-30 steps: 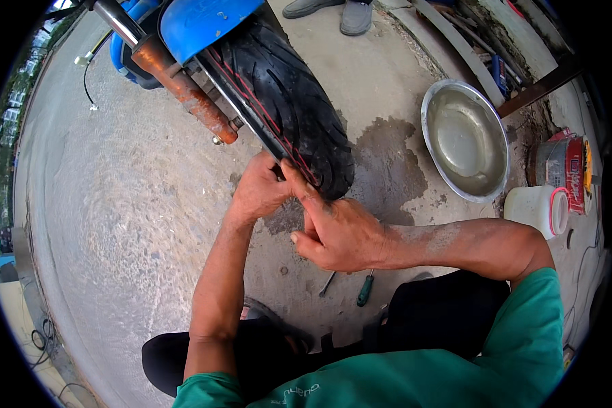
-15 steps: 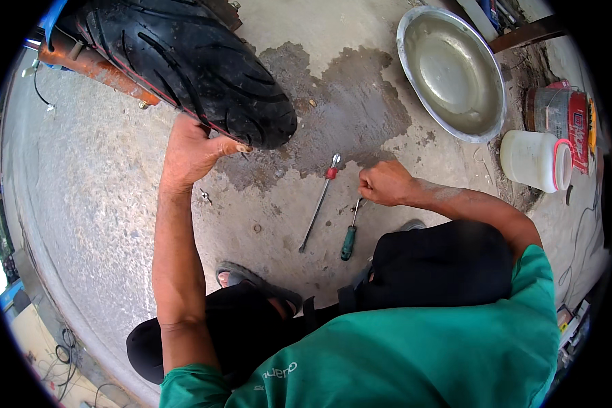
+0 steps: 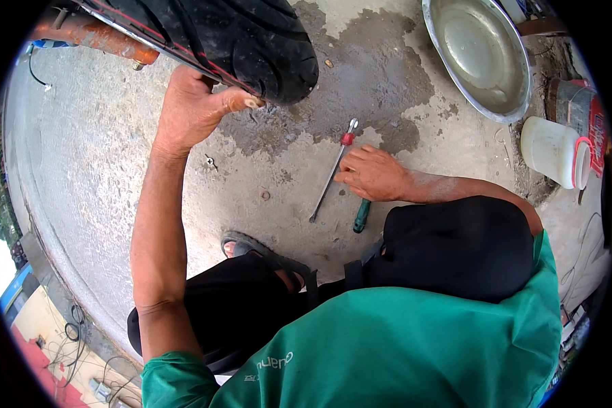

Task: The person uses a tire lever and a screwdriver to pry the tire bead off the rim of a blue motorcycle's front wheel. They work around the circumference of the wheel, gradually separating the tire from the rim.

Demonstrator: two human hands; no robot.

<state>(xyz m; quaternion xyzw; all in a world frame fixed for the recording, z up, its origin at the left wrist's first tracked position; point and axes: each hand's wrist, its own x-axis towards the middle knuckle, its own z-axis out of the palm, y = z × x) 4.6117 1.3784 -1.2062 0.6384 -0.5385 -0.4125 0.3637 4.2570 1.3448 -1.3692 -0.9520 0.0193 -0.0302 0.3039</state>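
At the upper left a black motorcycle tyre (image 3: 241, 44) with grooved tread sits on a wheel with a red-lined rim. My left hand (image 3: 192, 112) grips its lower edge, thumb against the tyre and fingers hidden behind the rim. My right hand (image 3: 374, 175) is above the floor with its fingers curled; what they hold, if anything, is hidden. Just left of it lies a long steel tool (image 3: 330, 178) with a red band near its top end. A green-handled screwdriver (image 3: 362, 216) is below the right hand, which covers its shaft.
A metal basin (image 3: 479, 61) of cloudy water stands at the upper right. Nearby are a white plastic jar (image 3: 552, 151) and a red can (image 3: 596, 129). A small metal part (image 3: 211, 162) lies on the concrete, beside a wet patch (image 3: 381, 75). An orange swingarm (image 3: 98, 41) extends beside the wheel.
My view has shifted, so the floor things sit higher. My right hand has moved closer to the long steel tool and now covers the screwdriver's shaft. My left hand keeps its grip.
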